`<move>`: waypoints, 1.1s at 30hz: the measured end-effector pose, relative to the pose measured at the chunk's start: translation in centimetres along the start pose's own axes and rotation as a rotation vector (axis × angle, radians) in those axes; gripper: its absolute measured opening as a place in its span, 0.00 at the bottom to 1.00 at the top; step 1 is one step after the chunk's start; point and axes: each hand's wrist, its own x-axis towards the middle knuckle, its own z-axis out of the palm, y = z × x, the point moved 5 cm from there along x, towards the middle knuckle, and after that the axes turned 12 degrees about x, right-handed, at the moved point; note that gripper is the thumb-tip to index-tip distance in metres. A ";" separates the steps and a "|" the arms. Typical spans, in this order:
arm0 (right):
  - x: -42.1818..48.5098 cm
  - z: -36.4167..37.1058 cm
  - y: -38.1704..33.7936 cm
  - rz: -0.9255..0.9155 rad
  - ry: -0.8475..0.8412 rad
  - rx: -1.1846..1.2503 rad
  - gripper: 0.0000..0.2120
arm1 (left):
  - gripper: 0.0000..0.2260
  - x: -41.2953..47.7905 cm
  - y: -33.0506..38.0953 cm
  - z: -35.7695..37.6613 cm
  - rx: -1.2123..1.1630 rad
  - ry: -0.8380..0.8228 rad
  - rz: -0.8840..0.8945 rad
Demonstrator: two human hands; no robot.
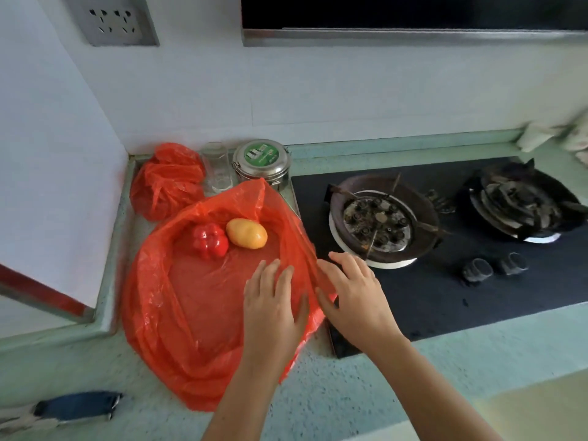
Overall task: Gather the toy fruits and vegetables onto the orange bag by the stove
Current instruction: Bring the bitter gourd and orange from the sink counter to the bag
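The orange bag (197, 300) lies left of the stove, thin and slippery, so hold its right edge where the left hand (270, 310) and right hand (356, 294) rest with flat, open fingers (280, 275).

A: bag status?
B: orange bag (197, 300) spread mostly flat on the counter (318, 402), just left of the stove (445, 281). Edges crumpled, right rim raised.
A: contents?
B: two toys at the far end. Red pepper (210, 240), glossy, lumpy. Yellow potato (247, 233), smooth oval, on its side. Pepper left of potato, touching or nearly.
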 end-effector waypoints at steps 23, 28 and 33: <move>-32.4 -25.9 10.7 0.468 0.622 -0.235 0.20 | 0.18 -13.7 36.1 -2.8 -0.215 -0.055 0.790; -39.8 -30.3 11.2 0.577 0.753 -0.309 0.20 | 0.18 -18.3 43.3 -4.2 -0.357 -0.064 0.948; -46.4 -33.3 11.6 0.698 0.884 -0.378 0.20 | 0.19 -22.4 48.6 -4.4 -0.405 -0.112 1.089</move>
